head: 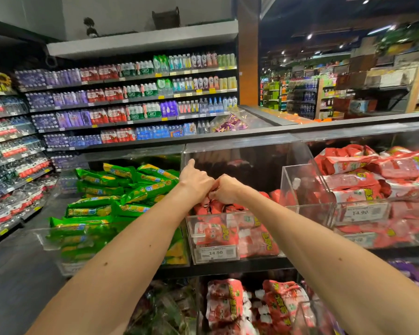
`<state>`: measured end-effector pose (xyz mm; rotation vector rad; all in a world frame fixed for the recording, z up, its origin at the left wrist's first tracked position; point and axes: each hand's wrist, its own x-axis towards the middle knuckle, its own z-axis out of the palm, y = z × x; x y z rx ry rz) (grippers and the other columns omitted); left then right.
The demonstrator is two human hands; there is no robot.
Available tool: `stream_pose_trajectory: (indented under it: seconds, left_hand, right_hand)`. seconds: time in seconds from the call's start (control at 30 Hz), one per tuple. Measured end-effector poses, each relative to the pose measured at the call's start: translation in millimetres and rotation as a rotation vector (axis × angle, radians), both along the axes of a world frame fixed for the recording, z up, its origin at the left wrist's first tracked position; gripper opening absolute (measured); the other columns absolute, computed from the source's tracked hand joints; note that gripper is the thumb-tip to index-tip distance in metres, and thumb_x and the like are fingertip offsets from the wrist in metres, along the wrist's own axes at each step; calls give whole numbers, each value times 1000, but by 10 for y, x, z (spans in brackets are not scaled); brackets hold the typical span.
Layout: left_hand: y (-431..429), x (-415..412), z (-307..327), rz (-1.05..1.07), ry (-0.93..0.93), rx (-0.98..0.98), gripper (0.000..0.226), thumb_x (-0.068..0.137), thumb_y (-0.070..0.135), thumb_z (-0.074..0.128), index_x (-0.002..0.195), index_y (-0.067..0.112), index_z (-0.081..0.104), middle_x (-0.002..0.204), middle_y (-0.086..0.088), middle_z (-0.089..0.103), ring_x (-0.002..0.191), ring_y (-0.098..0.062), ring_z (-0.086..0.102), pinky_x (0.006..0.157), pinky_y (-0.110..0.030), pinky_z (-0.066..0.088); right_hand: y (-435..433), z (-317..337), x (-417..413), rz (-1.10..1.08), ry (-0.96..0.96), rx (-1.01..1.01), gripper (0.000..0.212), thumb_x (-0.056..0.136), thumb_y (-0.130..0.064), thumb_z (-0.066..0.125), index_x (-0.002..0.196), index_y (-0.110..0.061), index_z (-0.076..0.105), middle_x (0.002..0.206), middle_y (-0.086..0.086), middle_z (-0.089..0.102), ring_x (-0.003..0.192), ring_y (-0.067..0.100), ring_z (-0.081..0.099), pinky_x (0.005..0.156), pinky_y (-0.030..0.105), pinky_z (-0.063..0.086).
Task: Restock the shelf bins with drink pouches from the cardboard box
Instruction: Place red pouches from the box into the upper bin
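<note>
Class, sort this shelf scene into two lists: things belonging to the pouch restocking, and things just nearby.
In the job: left hand, right hand, red-and-white plastic drink pouches, clear acrylic middle bin.
Just nearby: green plastic pouches, bottled-water packs on far shelves, white price label.

Supermkt aisle: bottled-water shelving (131, 100) at back, dark ceiling (324, 10) w/ spotlights (310, 36).

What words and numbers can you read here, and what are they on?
"14.90": white price tag on the middle clear plastic bin.
"4.90", first mark unclear: second white price tag on the right clear plastic bin.
Print on the red pouches, green pouches and shelved bottles: too blurred to read.
</note>
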<state>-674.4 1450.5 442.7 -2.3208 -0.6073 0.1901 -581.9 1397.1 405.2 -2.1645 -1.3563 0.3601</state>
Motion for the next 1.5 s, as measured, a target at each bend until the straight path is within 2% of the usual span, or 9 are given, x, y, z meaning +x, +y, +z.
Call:
stream_pose_trajectory:
  seconds: [0.07, 0.2, 0.33, 0.53, 0.7, 0.87, 1.03, 1.2, 1.5]
  left_hand:
    - [61, -29, 19, -55, -83, -70, 27, 96, 32, 58, 122, 21, 58, 123, -5, 65, 117, -25, 61, 101, -39, 36]
    - [160, -156, 90, -135, -529, -520, 26, 89, 23, 65, 114, 22, 69, 115, -11, 68, 105, -30, 65, 90, -37, 52]
    - [-280, -410, 50, -308, -914, -769, 6, 88, 26, 71, 87, 20, 72, 75, 3, 69, 71, -12, 64, 66, -24, 47]
    - [-1580, -791, -405, -515, -1193, -924, 11, 85, 24, 71, 77, 19, 65, 60, 10, 59, 56, -4, 55, 53, -13, 40]
    - [-2896, -675, -975, -577, -1095, -997, 13, 86, 29, 65, 92, 18, 68, 81, 6, 66, 74, -9, 64, 66, -25, 52]
    - [-4407, 92, -1535, -662, -895, -1146, 12, 84, 18, 68, 96, 18, 70, 87, 13, 64, 78, 2, 60, 74, -17, 49]
    - [-5916, 1170, -1996, -866, -536, -1312, 22, 83, 29, 55, 96, 18, 69, 89, 4, 67, 83, -15, 63, 75, -32, 50]
    - [-7273, 2166, -2545, -929, -266, -1431, 26, 79, 34, 52, 91, 21, 71, 83, 2, 69, 77, -16, 64, 74, -23, 43]
    - [-9074, 4015, -3330, -917, 200, -1496, 14, 87, 12, 62, 86, 25, 65, 86, 6, 67, 81, -16, 63, 77, -26, 48]
  right_hand:
    - [-108, 31, -5, -39, 23, 84, 15, 91, -15, 61, 89, -9, 74, 84, 7, 71, 78, 16, 63, 64, 28, 51]
    - [-410, 128, -49, -147, 22, 268, 21, 89, -15, 58, 97, -14, 78, 100, 11, 76, 97, 24, 70, 87, 37, 55]
    - [-954, 117, -261, -186, -44, 498, 17, 90, -22, 62, 96, -20, 77, 95, 4, 76, 91, 22, 70, 84, 39, 55]
    - [-2274, -361, -736, -79, -67, 705, 11, 88, -29, 66, 86, -18, 69, 71, -9, 64, 60, 7, 54, 62, 29, 50]
    - [-3721, -1058, -651, -134, -60, 701, 18, 88, -33, 59, 92, -18, 68, 76, -14, 63, 63, 1, 55, 61, 22, 49]
    - [-5395, -1675, -284, -408, -51, 659, 20, 86, -29, 59, 91, -13, 70, 82, -6, 69, 66, 0, 55, 67, 12, 45]
    - [-7053, -2108, 164, -879, -60, 452, 13, 82, -31, 61, 87, -24, 71, 76, -12, 65, 71, 8, 59, 67, 26, 45]
    - [-8370, -2462, 547, -1276, 18, 316, 17, 85, -30, 59, 82, -17, 70, 78, -1, 70, 74, 21, 64, 70, 40, 51]
    - [-9792, -2984, 1722, -1557, 179, 82, 10, 93, -28, 62, 92, -22, 69, 89, -8, 69, 85, 15, 63, 77, 35, 51]
